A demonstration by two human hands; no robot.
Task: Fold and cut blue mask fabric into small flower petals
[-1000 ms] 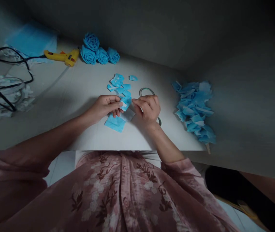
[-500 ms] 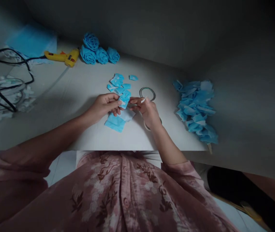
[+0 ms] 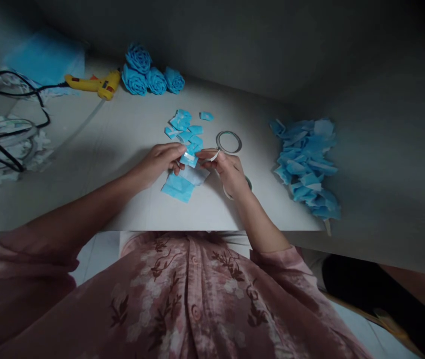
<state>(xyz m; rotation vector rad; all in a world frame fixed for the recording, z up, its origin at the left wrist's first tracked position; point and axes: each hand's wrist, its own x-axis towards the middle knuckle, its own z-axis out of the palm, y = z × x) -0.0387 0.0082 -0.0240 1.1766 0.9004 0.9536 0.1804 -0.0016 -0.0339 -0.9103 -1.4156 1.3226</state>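
Between thumb and fingers, my left hand [image 3: 165,158] grips a small blue piece [image 3: 189,159] with a whitish strip on it. My right hand [image 3: 226,167] pinches a thin white strip [image 3: 214,156], its fingertips close to the blue piece's right side. Several small folded blue pieces [image 3: 181,119] lie just beyond my hands, and a lone one [image 3: 207,116] sits to their right. Under and nearer than my hands are a flat blue sheet [image 3: 178,187] and a whitish one [image 3: 198,175]. A tape ring [image 3: 229,142] lies beyond my right hand; another is partly hidden beneath my right wrist.
Blue rosettes [image 3: 136,80] stand at the back beside a yellow glue gun [image 3: 105,85] with a black cord. Blue sheets [image 3: 48,57] lie back left, white scraps [image 3: 29,147] at left. A heap of blue pieces [image 3: 305,164] is at right. A person's dark-clothed leg shows lower right.
The blue piece in my left hand has tilted and lowered a little, and its whitish strip shows more. My left thumb has shifted up. The white strip in my right hand has moved slightly left.
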